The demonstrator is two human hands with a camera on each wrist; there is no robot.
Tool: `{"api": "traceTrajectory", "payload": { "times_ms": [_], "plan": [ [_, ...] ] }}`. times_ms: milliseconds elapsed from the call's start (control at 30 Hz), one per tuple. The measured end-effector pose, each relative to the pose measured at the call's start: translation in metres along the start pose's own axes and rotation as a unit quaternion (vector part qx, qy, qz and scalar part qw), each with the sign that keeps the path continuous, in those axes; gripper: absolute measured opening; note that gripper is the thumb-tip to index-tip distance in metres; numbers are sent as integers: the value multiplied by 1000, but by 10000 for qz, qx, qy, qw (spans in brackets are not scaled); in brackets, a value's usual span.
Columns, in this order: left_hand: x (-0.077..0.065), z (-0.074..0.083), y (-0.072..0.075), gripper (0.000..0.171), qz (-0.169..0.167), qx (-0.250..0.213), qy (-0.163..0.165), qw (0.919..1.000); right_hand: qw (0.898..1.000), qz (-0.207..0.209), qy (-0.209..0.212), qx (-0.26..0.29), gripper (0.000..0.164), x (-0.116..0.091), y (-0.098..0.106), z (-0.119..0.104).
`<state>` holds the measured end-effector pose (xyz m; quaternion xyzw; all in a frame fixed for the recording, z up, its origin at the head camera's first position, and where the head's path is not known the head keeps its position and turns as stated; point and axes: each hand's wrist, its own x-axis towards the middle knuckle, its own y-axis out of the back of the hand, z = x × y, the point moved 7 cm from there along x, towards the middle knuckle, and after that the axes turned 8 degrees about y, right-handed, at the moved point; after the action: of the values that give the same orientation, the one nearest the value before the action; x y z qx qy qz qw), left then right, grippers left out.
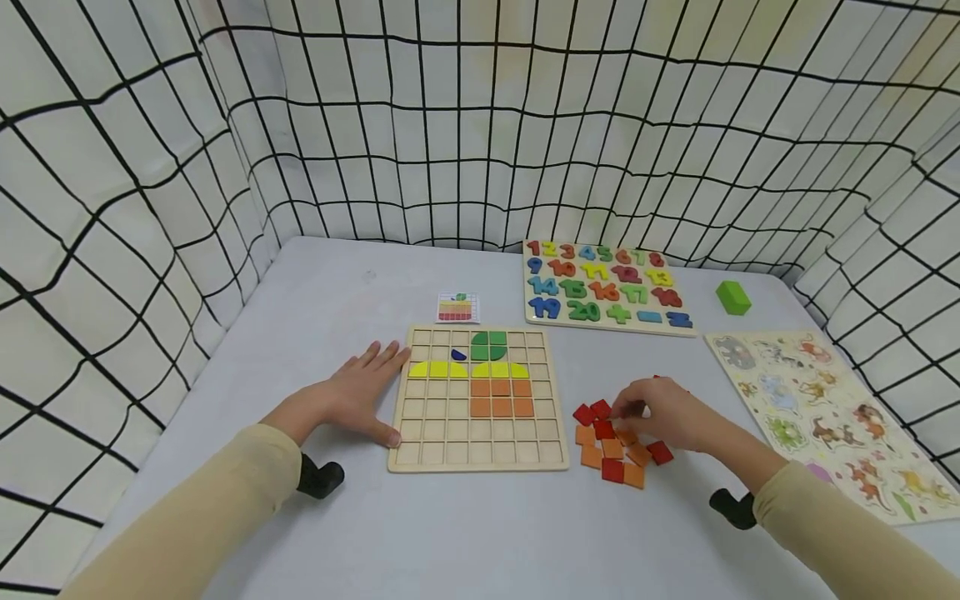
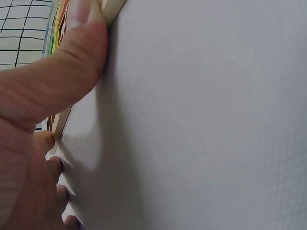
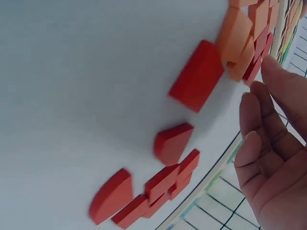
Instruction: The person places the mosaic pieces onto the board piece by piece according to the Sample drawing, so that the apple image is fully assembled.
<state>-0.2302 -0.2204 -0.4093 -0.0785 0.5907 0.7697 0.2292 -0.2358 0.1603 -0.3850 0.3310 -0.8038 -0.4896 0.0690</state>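
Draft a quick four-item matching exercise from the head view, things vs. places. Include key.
Things:
1. Green block
2. Yellow pieces
3. Picture card
4. Loose orange tiles

Places:
A. In a row on the grid board
B. Beside the grid board's right edge
C. To the right of the number board
D. Just past the grid board's far edge

Pairs: 1-C, 2-A, 3-D, 4-B

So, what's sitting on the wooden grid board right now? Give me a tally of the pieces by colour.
Yellow pieces: 6
Orange pieces: 6
Green pieces: 4
Dark blue piece: 1
Total on the grid board: 17
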Motion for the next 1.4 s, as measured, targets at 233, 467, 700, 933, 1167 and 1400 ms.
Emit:
{"api": "traceTrajectory", "payload": {
  "times_ms": [233,467,700,933,1167,1400],
  "plan": [
    [-1,-2,0,133,56,-13,-18,10000,9999,-116,28,117,21,-9,-7,8],
    [-4,-3,0,133,68,-79,-52,9999,9998,-19,56,193,19,-6,-8,10],
    [-3,-6,-2,133,85,-68,-54,9999,9970,-12,226,735,14,-4,-3,12],
    [-2,-5,-2,132,79,-74,-16,9999,9889,393,196,1417,13,17,3,3],
    [-4,-2,-1,131,44,-97,-23,9999,9835,556,-27,1719,14,56,-6,-27],
    [-3,0,1,132,39,-44,5,10000,9801,503,300,1898,11,91,-15,-65]
  ]
}}
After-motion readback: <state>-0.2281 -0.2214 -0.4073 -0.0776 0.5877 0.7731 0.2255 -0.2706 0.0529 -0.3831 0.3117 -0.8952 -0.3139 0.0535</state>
